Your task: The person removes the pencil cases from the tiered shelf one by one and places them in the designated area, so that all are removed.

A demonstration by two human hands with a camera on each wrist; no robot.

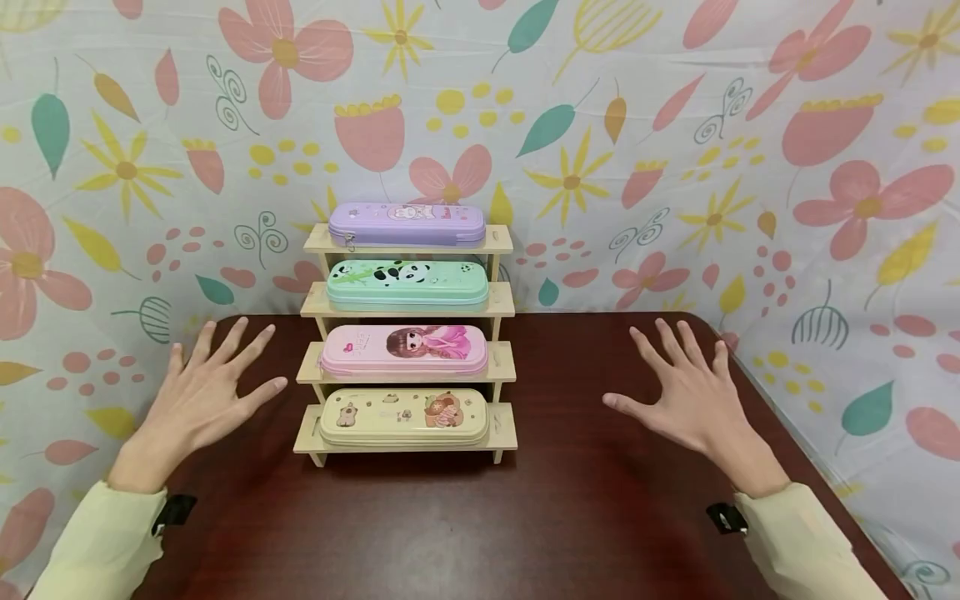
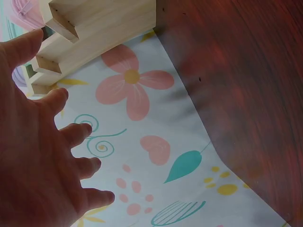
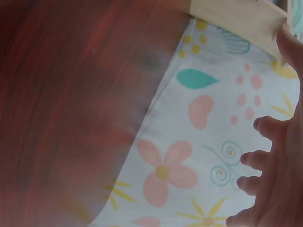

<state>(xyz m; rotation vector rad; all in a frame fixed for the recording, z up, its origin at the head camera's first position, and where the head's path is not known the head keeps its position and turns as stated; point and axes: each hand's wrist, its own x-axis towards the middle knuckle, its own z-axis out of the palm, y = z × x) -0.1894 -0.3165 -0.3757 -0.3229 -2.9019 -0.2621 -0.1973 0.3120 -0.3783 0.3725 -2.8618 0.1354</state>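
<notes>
A stepped wooden rack (image 1: 504, 425) stands on the table, left of the middle in the head view. Each of its tiers bears one pencil case: a purple one (image 1: 408, 225) on top, a mint-green panda one (image 1: 408, 285) below it, a pink one (image 1: 405, 350) with a girl printed on it, and a cream-yellow one (image 1: 405, 417) lowest. My left hand (image 1: 210, 387) hovers left of the rack, fingers spread, holding nothing. To the right, farther from the rack, my right hand (image 1: 686, 392) is held likewise with spread fingers and touches nothing.
The dark reddish-brown table (image 1: 450, 533) has a glossy top. A white cloth with printed flowers (image 1: 570, 100) hangs behind it and along both sides. Black bands (image 1: 726, 518) sit at the cuffs of the pale sleeves (image 1: 802, 542).
</notes>
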